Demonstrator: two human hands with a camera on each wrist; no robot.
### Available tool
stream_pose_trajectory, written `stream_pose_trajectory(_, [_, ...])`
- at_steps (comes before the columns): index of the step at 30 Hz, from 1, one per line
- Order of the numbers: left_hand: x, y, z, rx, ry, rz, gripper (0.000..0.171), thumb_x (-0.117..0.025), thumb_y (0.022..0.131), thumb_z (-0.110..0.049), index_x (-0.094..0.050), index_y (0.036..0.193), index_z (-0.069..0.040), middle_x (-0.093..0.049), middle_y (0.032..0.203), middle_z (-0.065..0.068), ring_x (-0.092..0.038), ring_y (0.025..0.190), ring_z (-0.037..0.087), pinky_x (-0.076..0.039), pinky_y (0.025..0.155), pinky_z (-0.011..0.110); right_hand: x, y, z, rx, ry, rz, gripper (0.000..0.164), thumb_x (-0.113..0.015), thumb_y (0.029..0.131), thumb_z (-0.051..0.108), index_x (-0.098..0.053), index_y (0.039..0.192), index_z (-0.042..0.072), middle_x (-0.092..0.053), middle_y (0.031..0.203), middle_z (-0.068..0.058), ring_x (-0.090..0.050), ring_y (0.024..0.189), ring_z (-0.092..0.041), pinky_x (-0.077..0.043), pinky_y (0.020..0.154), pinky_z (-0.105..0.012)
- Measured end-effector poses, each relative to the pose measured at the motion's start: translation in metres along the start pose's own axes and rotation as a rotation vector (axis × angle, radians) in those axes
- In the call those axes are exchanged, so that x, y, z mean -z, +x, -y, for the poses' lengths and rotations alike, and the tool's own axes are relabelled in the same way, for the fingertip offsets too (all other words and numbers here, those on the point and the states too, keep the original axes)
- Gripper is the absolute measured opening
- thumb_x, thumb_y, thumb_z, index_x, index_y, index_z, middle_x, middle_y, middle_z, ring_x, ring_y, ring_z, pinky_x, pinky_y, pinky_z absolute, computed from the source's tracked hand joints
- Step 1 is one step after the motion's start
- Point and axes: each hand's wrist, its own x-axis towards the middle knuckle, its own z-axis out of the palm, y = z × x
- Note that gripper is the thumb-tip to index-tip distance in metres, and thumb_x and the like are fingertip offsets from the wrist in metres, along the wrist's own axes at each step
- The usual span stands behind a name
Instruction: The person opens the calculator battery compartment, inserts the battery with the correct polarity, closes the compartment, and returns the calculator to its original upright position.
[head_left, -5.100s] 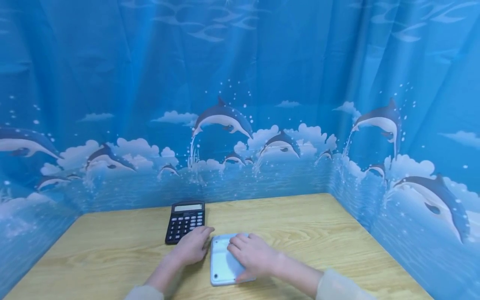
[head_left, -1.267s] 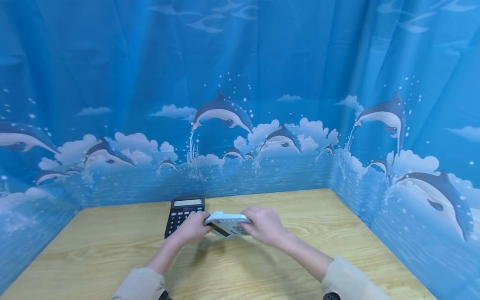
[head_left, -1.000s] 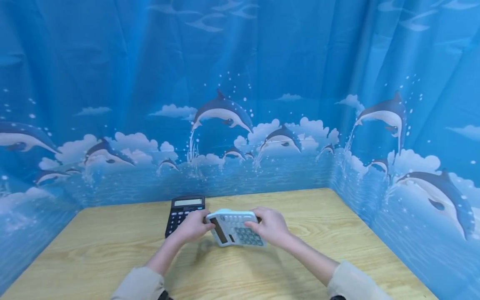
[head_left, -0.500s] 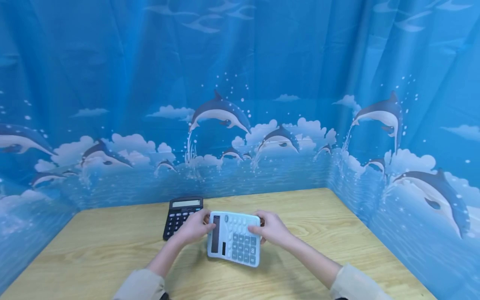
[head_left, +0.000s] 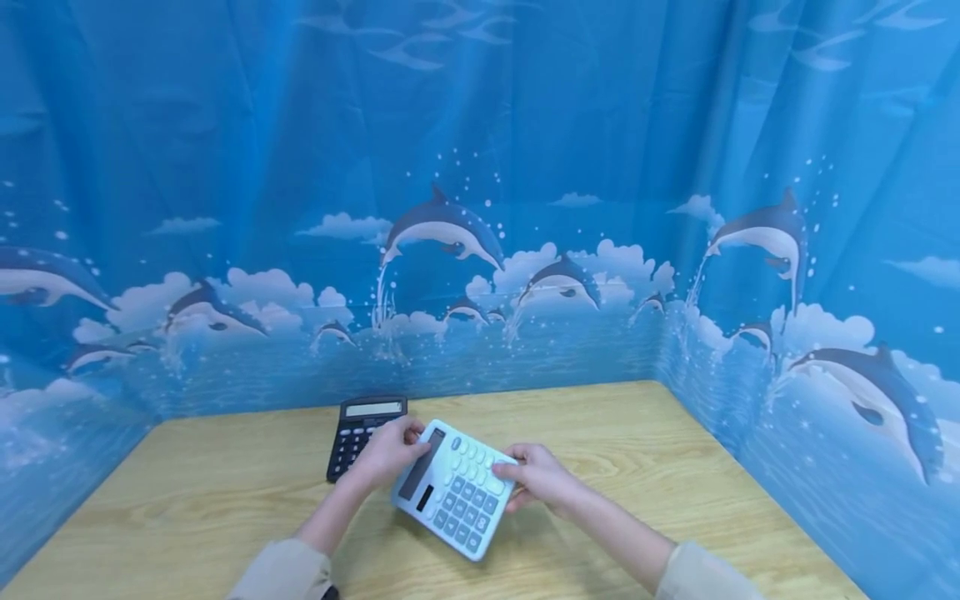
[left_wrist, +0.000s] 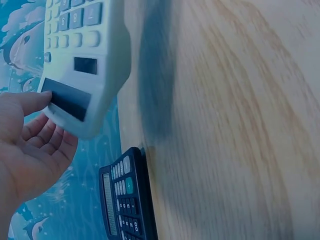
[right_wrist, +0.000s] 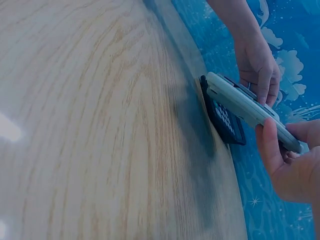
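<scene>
A white calculator [head_left: 459, 492] with grey keys is held above the table, key side up and turned at an angle. My left hand [head_left: 388, 452] pinches its display end, the thumb over the dark screen and the fingers beneath, as the left wrist view shows. At the opposite end my right hand [head_left: 542, 479] grips the edge, thumb on top near the keys and fingers below. Behind my left hand a black calculator [head_left: 351, 446] lies on the table, its lower right part hidden by that hand.
The wood-grain table [head_left: 645, 508] ends at a blue curtain [head_left: 480, 358] printed with dolphins, which hangs along its back and sides. In the right wrist view the white calculator casts a shadow on the table [right_wrist: 125, 125].
The white calculator lay face down on the table under my right hand. Both hands then lifted it, tipped it key side up and rotated it clockwise. The black calculator stayed in place.
</scene>
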Motion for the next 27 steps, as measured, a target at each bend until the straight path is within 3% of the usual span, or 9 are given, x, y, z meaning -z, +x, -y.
stream_pose_trajectory(4, [0.002, -0.001, 0.002, 0.006, -0.011, -0.034, 0.032, -0.066, 0.084, -0.019, -0.058, 0.111, -0.003, -0.058, 0.09, 0.004, -0.055, 0.081, 0.017, -0.05, 0.067, 0.031, 0.001, 0.0, -0.001, 0.025, 0.052, -0.015, 0.028, -0.055, 0.09, 0.009, -0.05, 0.108, -0.012, -0.064, 0.079, -0.011, -0.061, 0.062, -0.015, -0.054, 0.054, -0.026])
stream_pose_trajectory(11, [0.003, -0.008, 0.007, -0.07, -0.049, -0.054, 0.025, -0.065, 0.083, -0.015, -0.06, 0.1, 0.001, -0.059, 0.08, 0.006, -0.056, 0.069, 0.018, -0.048, 0.056, 0.027, 0.005, 0.001, -0.004, 0.062, 0.163, -0.098, 0.031, -0.054, 0.091, 0.009, -0.046, 0.11, -0.014, -0.063, 0.081, -0.012, -0.062, 0.064, -0.015, -0.054, 0.055, -0.024])
stream_pose_trajectory(14, [0.002, -0.01, 0.007, -0.057, -0.103, -0.061, 0.023, -0.064, 0.083, -0.013, -0.059, 0.1, 0.002, -0.058, 0.076, 0.006, -0.057, 0.065, 0.02, -0.048, 0.053, 0.027, 0.006, 0.002, -0.006, 0.071, 0.212, -0.123, 0.031, -0.051, 0.092, 0.008, -0.044, 0.111, -0.015, -0.062, 0.082, -0.012, -0.061, 0.065, -0.015, -0.054, 0.057, -0.024])
stream_pose_trajectory(21, [-0.005, -0.006, 0.006, 0.0, -0.243, -0.058, 0.029, -0.063, 0.085, -0.014, -0.056, 0.103, 0.007, -0.062, 0.08, 0.011, -0.06, 0.07, 0.021, -0.054, 0.062, 0.032, 0.003, 0.006, -0.009, 0.071, 0.327, -0.188, 0.033, -0.049, 0.093, 0.007, -0.043, 0.115, -0.016, -0.061, 0.083, -0.01, -0.06, 0.067, -0.014, -0.054, 0.06, -0.024])
stream_pose_trajectory(27, [-0.012, -0.005, 0.005, 0.016, -0.225, -0.043, 0.031, -0.065, 0.083, -0.014, -0.057, 0.103, 0.008, -0.063, 0.079, 0.009, -0.06, 0.069, 0.016, -0.054, 0.061, 0.029, -0.001, 0.006, -0.014, 0.059, 0.335, -0.226, 0.035, -0.049, 0.093, 0.006, -0.04, 0.118, -0.016, -0.06, 0.085, -0.01, -0.059, 0.068, -0.013, -0.054, 0.061, -0.025])
